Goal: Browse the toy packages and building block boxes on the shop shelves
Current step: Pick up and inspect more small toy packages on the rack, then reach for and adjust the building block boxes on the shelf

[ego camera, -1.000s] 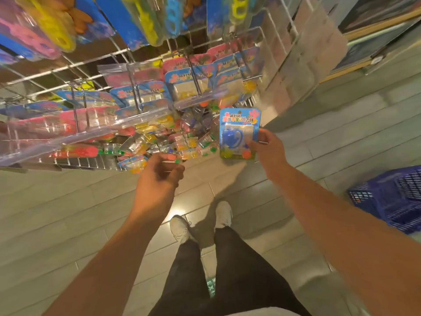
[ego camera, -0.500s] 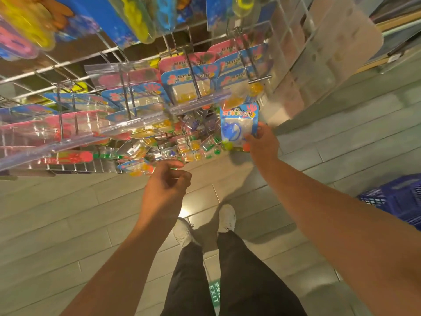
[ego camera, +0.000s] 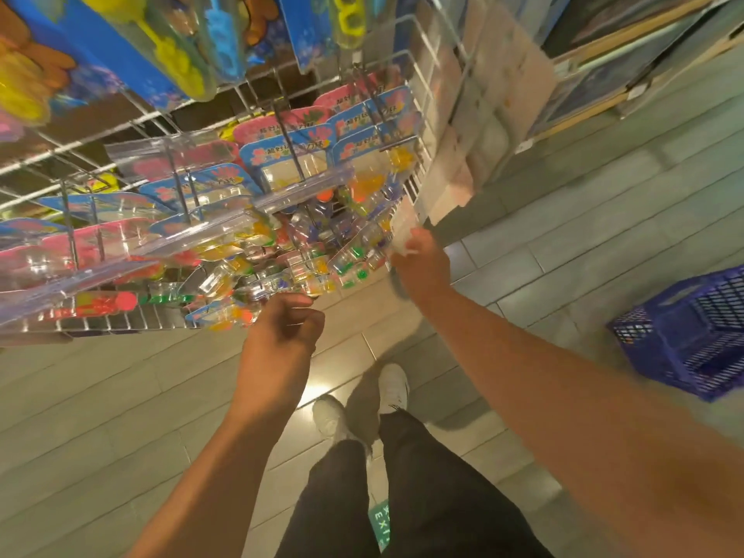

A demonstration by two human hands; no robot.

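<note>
Both hands up at the hanging toy packages

My right hand (ego camera: 418, 263) pinched a blurred toy package (ego camera: 404, 229) at the wire rack's (ego camera: 418, 94) right end, touching the other packs (ego camera: 290, 171). My left hand (ego camera: 282, 336) hung clenched, holding nothing, just below them.

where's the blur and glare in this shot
Head view: motion blur smears the right hand, the pale packet it holds, and the blue crate; glare spots the floor by the shoes and glints on the clear packs; wide-angle bending curves the rack.
</note>
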